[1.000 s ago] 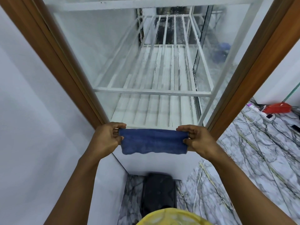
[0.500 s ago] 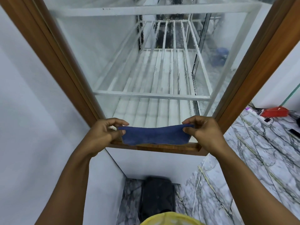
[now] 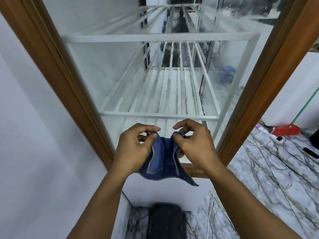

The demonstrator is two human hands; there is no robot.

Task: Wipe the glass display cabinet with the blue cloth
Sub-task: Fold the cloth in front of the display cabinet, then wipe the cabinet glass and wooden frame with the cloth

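Observation:
The glass display cabinet (image 3: 255, 94) has a brown wooden frame and white slatted metal shelves behind its glass. Its glass looks smeared and dusty at the far right. The blue cloth (image 3: 164, 163) hangs folded between both hands, just in front of the cabinet's lower wooden edge. My left hand (image 3: 136, 149) pinches the cloth's upper left corner. My right hand (image 3: 193, 145) pinches the upper right corner, close to the left hand. The cloth's lower part droops in loose folds.
A white wall (image 3: 34, 135) runs along the left. Marble floor (image 3: 267, 187) lies to the right with white cables, a power strip and a red object (image 3: 286, 129). A black case (image 3: 166, 221) sits on the floor below the cabinet.
Both hands came together, so the cloth went from stretched flat to folded and hanging. The view tilted up a little, showing more of the upper shelves.

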